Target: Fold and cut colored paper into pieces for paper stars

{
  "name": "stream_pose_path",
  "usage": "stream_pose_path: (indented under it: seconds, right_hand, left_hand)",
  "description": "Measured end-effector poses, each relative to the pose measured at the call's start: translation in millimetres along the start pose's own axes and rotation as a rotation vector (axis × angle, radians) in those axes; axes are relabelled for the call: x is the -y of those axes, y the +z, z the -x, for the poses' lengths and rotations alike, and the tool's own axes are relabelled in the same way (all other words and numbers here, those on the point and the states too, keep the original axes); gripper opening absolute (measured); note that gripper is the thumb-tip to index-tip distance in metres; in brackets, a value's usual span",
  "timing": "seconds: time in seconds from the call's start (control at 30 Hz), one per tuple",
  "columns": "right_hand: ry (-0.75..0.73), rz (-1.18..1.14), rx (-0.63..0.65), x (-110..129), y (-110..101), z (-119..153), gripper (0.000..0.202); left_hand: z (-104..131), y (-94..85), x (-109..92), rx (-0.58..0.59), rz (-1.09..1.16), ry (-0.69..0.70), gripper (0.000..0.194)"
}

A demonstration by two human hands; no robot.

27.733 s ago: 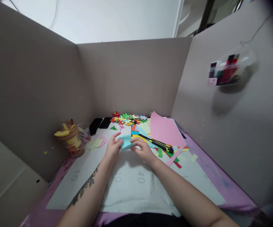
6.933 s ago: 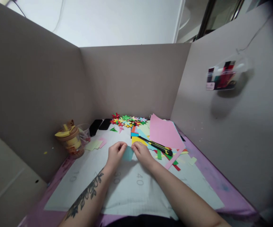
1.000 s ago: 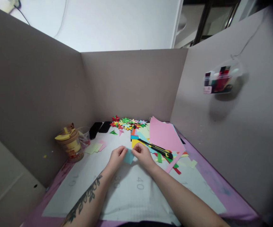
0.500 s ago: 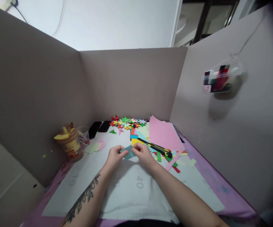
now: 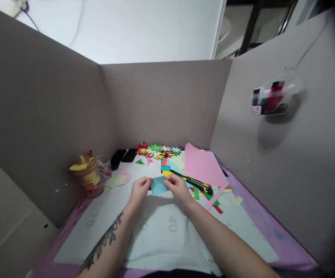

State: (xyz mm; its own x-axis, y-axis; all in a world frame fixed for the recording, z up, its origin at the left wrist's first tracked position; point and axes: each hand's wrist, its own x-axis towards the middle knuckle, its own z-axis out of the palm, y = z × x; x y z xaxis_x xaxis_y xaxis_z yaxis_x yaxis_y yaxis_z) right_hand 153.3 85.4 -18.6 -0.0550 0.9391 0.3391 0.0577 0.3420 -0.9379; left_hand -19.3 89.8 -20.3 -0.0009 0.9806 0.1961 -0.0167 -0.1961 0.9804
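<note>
A small light-blue sheet of paper (image 5: 159, 186) is held up above the white mat, its face turned towards me. My left hand (image 5: 140, 188) pinches its left edge between thumb and fingers. On the other side my right hand (image 5: 177, 187) is closed on the right edge. Just beyond my right hand lies a black and yellow utility knife (image 5: 198, 184), resting across coloured paper. Cut strips of green, red and pink paper (image 5: 213, 199) are scattered beside it. Whether the blue sheet carries a crease I cannot tell.
Folded paper stars (image 5: 157, 150) are heaped at the back. A large pink sheet (image 5: 203, 164) lies at the right. Pale green squares (image 5: 115, 180), two black phones (image 5: 130, 155) and a brown cup (image 5: 87, 175) are at the left. Grey panels (image 5: 167, 104) enclose the table.
The blue paper has been turned from a slanted, tilted pose to a flatter, more upright one facing me. Both hands keep hold of it, the left shifting slightly. The view has moved a little.
</note>
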Motion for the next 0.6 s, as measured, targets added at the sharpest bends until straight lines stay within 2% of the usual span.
stream_pose_path:
  seconds: [0.1, 0.2, 0.47, 0.6]
  right_hand:
    - [-0.001, -0.031, -0.027, -4, 0, -1, 0.024]
    - [0.008, -0.069, -0.055, -9, 0, -2, 0.024]
    - [0.022, -0.099, -0.076, -10, 1, -4, 0.027]
    - [0.022, -0.09, -0.101, -10, -1, -4, 0.025]
  left_hand:
    - [3, 4.4, -3, -0.017, 0.056, -0.029, 0.03]
    - [3, 7.9, -2, 0.016, 0.092, -0.091, 0.029]
    - [0, 8.1, 5, -0.051, -0.084, -0.048, 0.022]
    - [1, 11.6, 15, 0.058, -0.133, -0.047, 0.019]
